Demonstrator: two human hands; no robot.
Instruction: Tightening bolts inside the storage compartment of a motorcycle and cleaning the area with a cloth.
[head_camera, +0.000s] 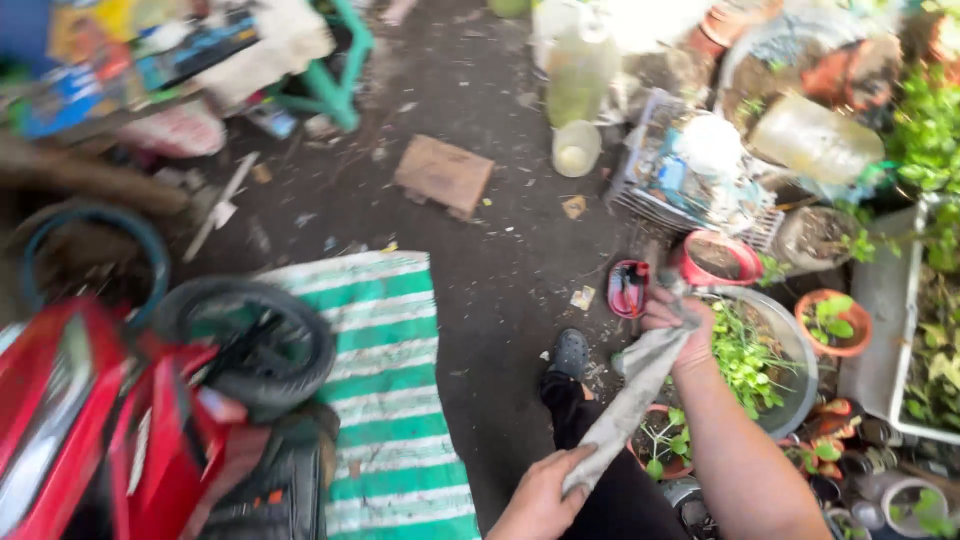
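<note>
Dark, littered ground (500, 270) spreads below me, with a green-and-white striped mat (385, 390) beside a red motorbike (110, 430) and crowded plant pots at the other side. I hold a grey cloth (635, 385) stretched between both hands: my left hand (545, 495) grips its lower end tight, my right hand (685, 325) clutches the upper end above a wide basin of green seedlings (760, 350). My black shoe (570, 352) stands just beside it.
</note>
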